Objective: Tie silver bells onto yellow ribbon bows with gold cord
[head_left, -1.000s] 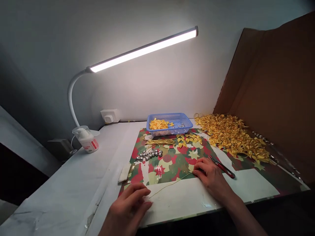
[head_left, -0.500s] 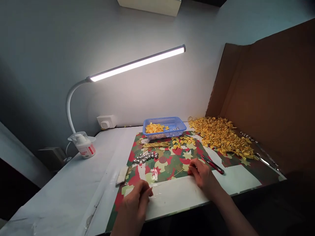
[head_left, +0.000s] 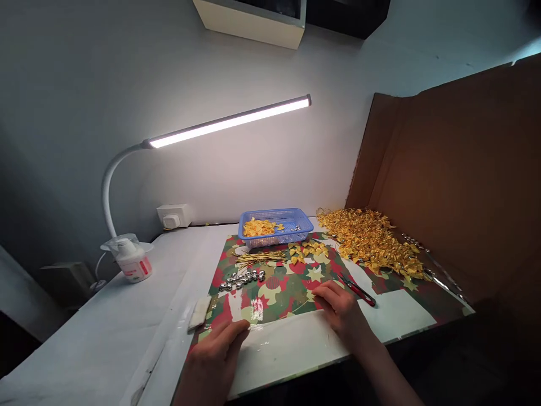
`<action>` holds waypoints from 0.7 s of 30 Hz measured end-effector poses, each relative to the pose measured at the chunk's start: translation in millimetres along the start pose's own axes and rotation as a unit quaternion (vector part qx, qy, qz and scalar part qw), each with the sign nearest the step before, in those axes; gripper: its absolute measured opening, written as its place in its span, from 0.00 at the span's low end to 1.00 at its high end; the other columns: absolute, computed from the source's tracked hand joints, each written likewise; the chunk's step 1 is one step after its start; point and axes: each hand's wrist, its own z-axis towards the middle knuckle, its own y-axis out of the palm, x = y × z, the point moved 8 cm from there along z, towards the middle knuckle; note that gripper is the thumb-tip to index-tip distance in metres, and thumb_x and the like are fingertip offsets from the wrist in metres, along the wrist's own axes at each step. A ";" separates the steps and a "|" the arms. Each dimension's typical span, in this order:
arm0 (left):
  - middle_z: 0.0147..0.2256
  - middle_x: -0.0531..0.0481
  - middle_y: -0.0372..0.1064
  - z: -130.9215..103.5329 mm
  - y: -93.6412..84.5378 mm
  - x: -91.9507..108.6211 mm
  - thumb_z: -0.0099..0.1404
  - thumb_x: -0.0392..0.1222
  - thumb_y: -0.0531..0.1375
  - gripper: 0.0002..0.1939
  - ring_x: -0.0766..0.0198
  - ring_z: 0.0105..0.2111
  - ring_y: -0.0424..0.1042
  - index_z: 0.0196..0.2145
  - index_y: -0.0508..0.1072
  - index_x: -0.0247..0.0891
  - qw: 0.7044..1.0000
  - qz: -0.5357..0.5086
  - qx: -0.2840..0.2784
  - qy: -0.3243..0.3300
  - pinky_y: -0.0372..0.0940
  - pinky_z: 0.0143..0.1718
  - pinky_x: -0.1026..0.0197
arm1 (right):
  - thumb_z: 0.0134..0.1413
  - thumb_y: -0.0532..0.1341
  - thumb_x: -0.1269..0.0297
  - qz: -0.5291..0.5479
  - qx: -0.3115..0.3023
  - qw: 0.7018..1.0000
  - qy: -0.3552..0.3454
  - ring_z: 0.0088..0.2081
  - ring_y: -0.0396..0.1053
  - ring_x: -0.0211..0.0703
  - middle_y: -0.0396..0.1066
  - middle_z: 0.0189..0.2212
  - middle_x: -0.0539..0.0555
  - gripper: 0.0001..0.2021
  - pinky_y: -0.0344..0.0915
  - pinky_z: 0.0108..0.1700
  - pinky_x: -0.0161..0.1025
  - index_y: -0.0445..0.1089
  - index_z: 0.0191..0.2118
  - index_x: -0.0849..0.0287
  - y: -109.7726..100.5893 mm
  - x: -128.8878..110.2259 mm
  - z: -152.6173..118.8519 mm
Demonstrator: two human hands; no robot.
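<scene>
My left hand (head_left: 217,352) rests low over the white strip at the mat's front, thumb and fingers pinched together. Whatever it may hold is too small to make out. My right hand (head_left: 340,310) is pinched closed over the mat, and a thin gold wire (head_left: 301,310) seems to run from its fingertips toward the left. Beyond the hands lie silver bells (head_left: 243,279), a bundle of gold wires (head_left: 261,258) and several gold bows (head_left: 307,250). Beside my right hand are red-handled pliers (head_left: 359,291).
A blue basket (head_left: 276,239) with yellow bows stands at the back. Right of it is a heap of gold bows (head_left: 372,239) before a cardboard wall (head_left: 443,169). A white pad (head_left: 199,313), a pump bottle (head_left: 134,262) and a lamp (head_left: 230,121) are on the left.
The view has tilted up and shifted, so the table things appear lower and further left. Both hands stay pinched; the left hand's fingers now point more forward.
</scene>
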 end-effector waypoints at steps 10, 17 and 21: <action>0.27 0.51 0.64 -6.6 4.6 5.2 0.64 0.46 0.56 0.12 0.58 0.26 0.59 0.24 0.68 0.42 0.997 -0.023 0.018 -0.068 0.51 0.30 0.57 | 0.70 0.53 0.68 -0.022 0.037 0.999 0.016 0.34 0.69 0.39 0.69 0.34 0.51 0.08 0.68 0.36 0.37 0.69 0.40 0.60 -9.1 3.0 -4.2; 0.37 0.47 0.76 -10.4 7.4 19.7 0.67 0.58 0.56 0.18 0.56 0.38 0.73 0.34 0.77 0.43 0.924 -0.331 -0.046 -0.188 0.69 0.40 0.57 | 0.69 0.54 0.68 -0.013 0.021 0.999 0.033 0.33 0.69 0.40 0.69 0.32 0.51 0.08 0.66 0.35 0.37 0.68 0.37 0.60 -6.8 8.1 -6.5; 0.53 0.47 0.76 -18.0 18.2 25.4 0.68 0.59 0.56 0.18 0.52 0.59 0.69 0.37 0.77 0.45 0.846 -0.475 -0.045 -0.237 0.68 0.54 0.49 | 0.67 0.55 0.69 0.009 -0.012 0.999 0.037 0.32 0.69 0.39 0.69 0.32 0.51 0.09 0.65 0.35 0.34 0.70 0.36 0.57 -0.4 6.8 -8.0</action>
